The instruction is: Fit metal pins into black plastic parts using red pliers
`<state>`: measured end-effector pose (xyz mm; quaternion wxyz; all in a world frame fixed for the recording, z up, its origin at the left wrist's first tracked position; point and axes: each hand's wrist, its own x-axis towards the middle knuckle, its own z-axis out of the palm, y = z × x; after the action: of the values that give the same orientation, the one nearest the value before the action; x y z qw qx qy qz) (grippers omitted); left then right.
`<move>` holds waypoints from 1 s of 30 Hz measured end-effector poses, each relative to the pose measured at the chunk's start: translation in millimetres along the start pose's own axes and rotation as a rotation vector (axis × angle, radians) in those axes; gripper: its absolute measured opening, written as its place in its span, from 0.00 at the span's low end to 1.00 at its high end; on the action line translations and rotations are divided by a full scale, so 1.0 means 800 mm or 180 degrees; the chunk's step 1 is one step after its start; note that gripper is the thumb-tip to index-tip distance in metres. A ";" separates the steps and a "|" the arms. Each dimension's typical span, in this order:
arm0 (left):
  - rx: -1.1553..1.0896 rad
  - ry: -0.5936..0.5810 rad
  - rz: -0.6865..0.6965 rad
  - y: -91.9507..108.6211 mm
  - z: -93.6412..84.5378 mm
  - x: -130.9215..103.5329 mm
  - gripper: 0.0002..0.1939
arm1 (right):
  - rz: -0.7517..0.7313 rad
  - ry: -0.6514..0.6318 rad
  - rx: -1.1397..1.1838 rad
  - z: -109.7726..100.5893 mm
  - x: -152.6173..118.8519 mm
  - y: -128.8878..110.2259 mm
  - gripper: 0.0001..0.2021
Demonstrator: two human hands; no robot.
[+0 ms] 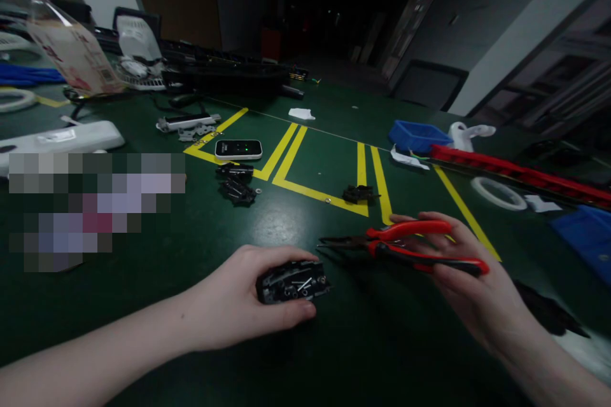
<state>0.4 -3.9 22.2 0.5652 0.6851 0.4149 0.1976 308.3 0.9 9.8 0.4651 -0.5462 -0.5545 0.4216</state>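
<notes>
My left hand [258, 292] grips a black plastic housing [293, 283] between thumb and fingers, its inner side facing up. Small metal pins and round parts show inside the housing. In my right hand [463, 267] is a pair of red-and-black long-nose pliers [396, 243], the handles spread. The plier tips point left and lie just above and right of the housing, apart from it. Beyond my hands, several dark plastic parts [237, 191] sit on the table, and another black part [360, 194] lies near a yellow tape corner.
The green table [329, 172] carries yellow tape lines. A white device with a green light [238, 149] stands beyond the black parts. Rightward are a blue bin [415, 135], a red strip [520, 175] and a tape roll [499, 193]. A bottle [71, 44] stands far left.
</notes>
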 end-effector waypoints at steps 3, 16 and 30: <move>0.0111 0.0059 -0.0031 0.002 0.002 0.002 0.19 | 0.0292 0.0151 0.0234 0.000 -0.009 0.005 0.31; 0.1087 -0.0382 0.0183 0.007 0.028 0.021 0.17 | 0.0707 0.1001 0.0887 0.018 -0.079 0.020 0.09; -0.0670 -0.1031 0.0020 0.008 0.042 0.025 0.14 | 0.0180 0.1094 0.0063 0.001 -0.153 0.037 0.25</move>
<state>38.9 -8.4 14.7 0.6925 0.6463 0.2934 0.1288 310.6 -119.7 -26.3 0.5464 -0.6211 -0.4471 0.3404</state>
